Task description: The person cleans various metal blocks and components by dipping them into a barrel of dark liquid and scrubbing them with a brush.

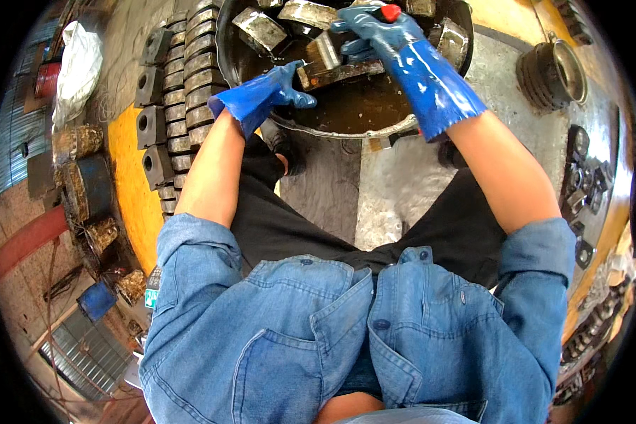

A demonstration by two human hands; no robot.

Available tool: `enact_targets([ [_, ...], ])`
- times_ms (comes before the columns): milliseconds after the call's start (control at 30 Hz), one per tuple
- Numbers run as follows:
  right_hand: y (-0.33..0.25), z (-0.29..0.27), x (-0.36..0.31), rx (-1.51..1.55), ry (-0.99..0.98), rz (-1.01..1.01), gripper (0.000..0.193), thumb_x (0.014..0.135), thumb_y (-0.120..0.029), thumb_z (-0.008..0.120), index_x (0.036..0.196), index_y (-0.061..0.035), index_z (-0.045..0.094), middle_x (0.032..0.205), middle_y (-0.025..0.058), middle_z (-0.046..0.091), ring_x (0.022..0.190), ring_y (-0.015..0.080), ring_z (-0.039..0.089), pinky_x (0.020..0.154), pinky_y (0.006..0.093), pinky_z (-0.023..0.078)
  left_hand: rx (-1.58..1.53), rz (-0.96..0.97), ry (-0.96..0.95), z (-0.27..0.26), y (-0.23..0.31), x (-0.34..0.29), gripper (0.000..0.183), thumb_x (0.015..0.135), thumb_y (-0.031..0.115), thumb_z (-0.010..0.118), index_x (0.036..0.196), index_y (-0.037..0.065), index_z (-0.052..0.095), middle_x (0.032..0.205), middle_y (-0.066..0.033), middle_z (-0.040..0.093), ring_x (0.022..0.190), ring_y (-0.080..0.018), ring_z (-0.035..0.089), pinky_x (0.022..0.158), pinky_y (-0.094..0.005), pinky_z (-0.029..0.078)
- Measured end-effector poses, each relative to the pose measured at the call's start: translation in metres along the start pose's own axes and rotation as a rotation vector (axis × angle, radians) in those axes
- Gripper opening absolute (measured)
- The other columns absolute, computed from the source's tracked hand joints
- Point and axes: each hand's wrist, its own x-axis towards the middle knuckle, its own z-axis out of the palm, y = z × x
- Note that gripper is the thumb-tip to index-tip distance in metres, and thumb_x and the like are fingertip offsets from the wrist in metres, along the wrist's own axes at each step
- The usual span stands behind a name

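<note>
A blue rubber glove covers my left hand (284, 86), whose fingers and thumb are around the near left end of an oily metal block (343, 73). This block lies tilted above brown liquid in a large round dark pan (371, 133). In its own blue glove, my right hand (380, 34) is closed around a brush; the red handle end (390, 12) sticks out past the fingers. The flat brush head (323, 51) is down at the block, just right of my left hand. Part of the brush is hidden by the glove.
Several wet metal blocks (259, 30) sit along the pan's far side. Left stand rows of curved metal pieces (199, 81) and square blocks with holes (150, 128). A metal pot (552, 74) is at right, near dark metal parts (584, 180).
</note>
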Motion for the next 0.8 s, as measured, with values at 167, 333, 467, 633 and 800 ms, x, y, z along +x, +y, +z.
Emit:
enact_targets([
  [167, 0.025, 0.022, -0.006, 0.034, -0.026, 0.160, 0.026, 0.099, -0.026, 0.070, 0.115, -0.0061, 0.075, 0.098, 0.0091, 0.079, 0.080, 0.0179, 0.076, 0.070, 0.0316, 0.062, -0.047, -0.007, -0.016, 0.003, -0.003, 0.003, 0.113, 0.067, 0.040, 0.096, 0.156, 0.000, 0.040, 0.135, -0.0251, 0.066, 0.129, -0.0359, 0.062, 0.107, -0.0429, 0.050],
  [333, 0.035, -0.033, 0.002, -0.176, -0.032, 0.084, 0.032, 0.103, -0.030, 0.067, 0.127, -0.0102, 0.072, 0.114, 0.0066, 0.078, 0.079, 0.0151, 0.074, 0.071, 0.0305, 0.063, 0.059, -0.003, 0.052, 0.001, 0.011, 0.003, 0.118, 0.065, 0.041, 0.098, 0.158, 0.002, 0.037, 0.134, -0.0257, 0.066, 0.128, -0.0360, 0.063, 0.108, -0.0426, 0.050],
  [467, 0.023, -0.071, -0.015, -0.181, -0.033, -0.013, 0.031, 0.102, -0.029, 0.068, 0.127, -0.0126, 0.073, 0.112, 0.0034, 0.079, 0.078, 0.0131, 0.073, 0.069, 0.0287, 0.062, -0.142, -0.076, -0.088, -0.007, 0.005, 0.009, 0.121, 0.064, 0.041, 0.101, 0.159, 0.001, 0.037, 0.138, -0.0239, 0.065, 0.129, -0.0308, 0.062, 0.106, -0.0426, 0.052],
  [633, -0.001, -0.083, -0.035, -0.235, 0.012, -0.116, 0.026, 0.101, -0.028, 0.069, 0.122, -0.0139, 0.076, 0.106, 0.0023, 0.079, 0.077, 0.0119, 0.072, 0.070, 0.0291, 0.061, -0.436, 0.101, -0.023, -0.012, -0.009, 0.012, 0.070, 0.096, 0.049, 0.072, 0.146, 0.002, 0.056, 0.130, -0.0129, 0.068, 0.116, -0.0218, 0.063, 0.103, -0.0348, 0.050],
  [800, 0.010, -0.091, -0.026, -0.413, 0.159, -0.107, 0.025, 0.099, -0.026, 0.069, 0.119, -0.0126, 0.077, 0.104, 0.0033, 0.079, 0.077, 0.0119, 0.072, 0.071, 0.0288, 0.061, -0.539, 0.051, 0.127, -0.002, 0.009, 0.002, 0.065, 0.101, 0.054, 0.063, 0.144, 0.006, 0.060, 0.135, -0.0083, 0.065, 0.122, -0.0189, 0.058, 0.108, -0.0334, 0.043],
])
